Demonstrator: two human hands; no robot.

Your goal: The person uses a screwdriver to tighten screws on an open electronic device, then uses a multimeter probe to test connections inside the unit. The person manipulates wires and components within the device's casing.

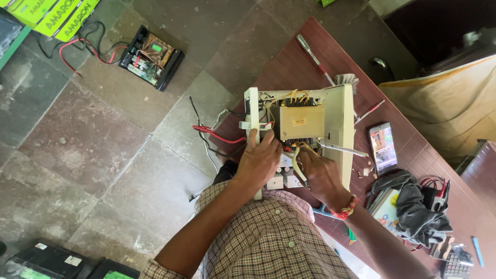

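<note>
Gripping the front edge of the opened cream inverter case (338, 119) with the left hand (258, 160), fingers clamped over its panel. Pinching a yellow wire (296, 163) inside with the right hand (320, 173), fingers closed on it. Sitting at the near edge of the maroon table (289, 67); crowding the right: phone (383, 148), grey cloth (413, 206), screwdriver (314, 58). Leaving open stone floor (103, 144) leftward.

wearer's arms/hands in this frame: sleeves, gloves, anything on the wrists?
Both hands bare, no gloves. Left hand: forearm uncovered, with a short checked shirt sleeve in brown, white and dark lines ending near the elbow. Right hand: a red and orange thread band around the wrist; forearm bare. No watch or rings visible.
</note>
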